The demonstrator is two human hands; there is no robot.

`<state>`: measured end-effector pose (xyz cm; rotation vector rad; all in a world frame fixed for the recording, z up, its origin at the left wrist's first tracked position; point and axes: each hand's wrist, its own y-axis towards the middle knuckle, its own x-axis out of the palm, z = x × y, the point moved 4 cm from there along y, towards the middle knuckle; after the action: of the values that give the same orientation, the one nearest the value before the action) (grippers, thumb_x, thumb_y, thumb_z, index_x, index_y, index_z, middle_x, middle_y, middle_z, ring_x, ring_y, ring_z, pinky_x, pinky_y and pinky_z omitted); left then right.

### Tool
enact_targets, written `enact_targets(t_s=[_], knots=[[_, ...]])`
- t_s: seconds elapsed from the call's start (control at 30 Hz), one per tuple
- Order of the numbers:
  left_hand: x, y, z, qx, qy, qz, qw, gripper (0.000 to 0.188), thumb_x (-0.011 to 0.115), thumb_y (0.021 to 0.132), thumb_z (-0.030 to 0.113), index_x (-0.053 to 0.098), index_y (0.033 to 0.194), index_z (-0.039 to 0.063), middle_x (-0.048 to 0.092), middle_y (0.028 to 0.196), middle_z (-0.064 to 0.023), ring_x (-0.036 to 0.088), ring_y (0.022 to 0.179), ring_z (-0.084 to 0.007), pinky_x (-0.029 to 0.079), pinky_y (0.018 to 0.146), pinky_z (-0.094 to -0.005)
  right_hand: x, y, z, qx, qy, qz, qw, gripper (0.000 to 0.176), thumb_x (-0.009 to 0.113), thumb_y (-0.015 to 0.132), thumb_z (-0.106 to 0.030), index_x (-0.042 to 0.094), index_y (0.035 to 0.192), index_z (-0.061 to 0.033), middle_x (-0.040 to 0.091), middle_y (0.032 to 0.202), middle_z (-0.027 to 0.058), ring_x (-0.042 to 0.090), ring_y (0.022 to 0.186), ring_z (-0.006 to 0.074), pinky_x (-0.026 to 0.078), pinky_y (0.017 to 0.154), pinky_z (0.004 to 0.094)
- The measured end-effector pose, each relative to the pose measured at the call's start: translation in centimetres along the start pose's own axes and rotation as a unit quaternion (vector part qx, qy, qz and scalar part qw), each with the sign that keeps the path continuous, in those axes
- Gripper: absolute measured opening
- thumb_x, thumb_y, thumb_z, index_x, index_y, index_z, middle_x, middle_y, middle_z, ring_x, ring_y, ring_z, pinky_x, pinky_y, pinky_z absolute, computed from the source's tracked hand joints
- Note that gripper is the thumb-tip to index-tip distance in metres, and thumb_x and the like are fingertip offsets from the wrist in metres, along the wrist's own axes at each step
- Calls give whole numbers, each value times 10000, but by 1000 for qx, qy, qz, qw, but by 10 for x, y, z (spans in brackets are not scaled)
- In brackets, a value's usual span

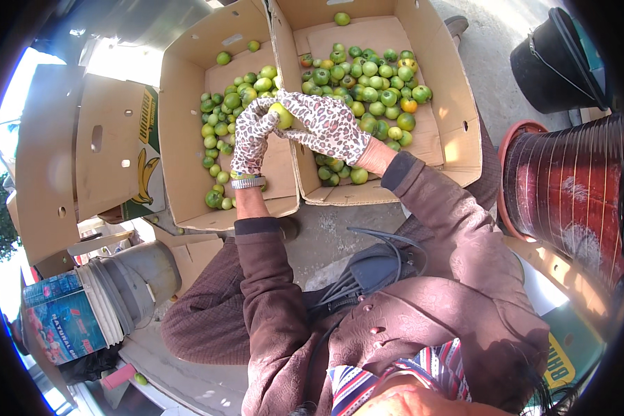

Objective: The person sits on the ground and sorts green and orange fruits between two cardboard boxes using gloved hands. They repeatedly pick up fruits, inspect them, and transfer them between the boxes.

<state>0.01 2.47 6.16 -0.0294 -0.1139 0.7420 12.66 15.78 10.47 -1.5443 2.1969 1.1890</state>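
Note:
A yellow-green tomato (pixel 282 115) sits between my two hands, above the shared wall of two open cardboard boxes. My left hand (pixel 254 136), in a leopard-print glove, grips it from the left with curled fingers. From the right, my right hand (pixel 328 125) in a matching glove has its fingers and thumb around the same fruit. Beneath my left hand, the left box (pixel 179 125) holds many small green tomatoes (pixel 232 100). The right box (pixel 447 93) contains a larger heap of green tomatoes (pixel 369 93), a few turning orange. My hands hide part of both heaps.
A grey bucket (pixel 161 270) lies on its side at lower left. More cardboard boxes (pixel 106 140) stand at far left. On the right are a black bucket (pixel 548 67) and a red ribbed container (pixel 561 192). A dark pouch with cables (pixel 377 268) rests at my lap.

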Motion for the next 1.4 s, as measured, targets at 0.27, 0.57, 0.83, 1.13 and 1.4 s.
enact_targets(t_s=[0.27, 0.57, 0.83, 1.13, 1.4], knots=[[-10, -10, -8, 40, -7, -17, 999, 315, 727, 860, 200, 640, 1101, 16, 651, 1063, -26, 605, 964, -148, 496, 865, -301, 8, -2, -9, -57, -30, 18, 998, 499, 676, 818, -190, 573, 1301, -123, 641, 1147, 132, 622, 1065, 293, 508, 903, 413], [-85, -21, -26, -77, 339, 291, 891, 394, 705, 850, 327, 692, 1116, 36, 723, 1015, -118, 695, 932, -223, 553, 793, -369, -45, -7, 93, 157, -255, 7, 954, 506, 582, 764, -1, 601, 1261, -94, 590, 1273, 155, 559, 1182, 323, 454, 1013, 421], [-97, -53, -97, -496, 589, -44, 636, 559, 855, 659, 355, 708, 1148, 127, 639, 1270, -105, 609, 1171, -312, 504, 961, -448, -69, -32, 163, 230, -335, -54, 912, 548, 687, 782, -68, 560, 1312, -122, 548, 1349, 141, 526, 1240, 328, 433, 1048, 433], [-85, -51, -109, -492, 484, -25, 723, 434, 842, 672, 243, 718, 1014, 7, 722, 985, -142, 710, 845, -311, 578, 688, -444, -91, -24, 124, 206, -297, 19, 932, 460, 573, 818, -53, 595, 1277, -93, 586, 1306, 133, 540, 1221, 307, 434, 1044, 420], [-50, -4, -30, -122, 105, 245, 956, 384, 763, 817, 257, 658, 1058, -24, 678, 984, -129, 661, 907, -215, 552, 758, -350, -25, -17, 12, -29, -134, 1, 991, 482, 615, 907, -319, 561, 1316, -69, 640, 1218, 124, 620, 1085, 274, 495, 916, 408]])
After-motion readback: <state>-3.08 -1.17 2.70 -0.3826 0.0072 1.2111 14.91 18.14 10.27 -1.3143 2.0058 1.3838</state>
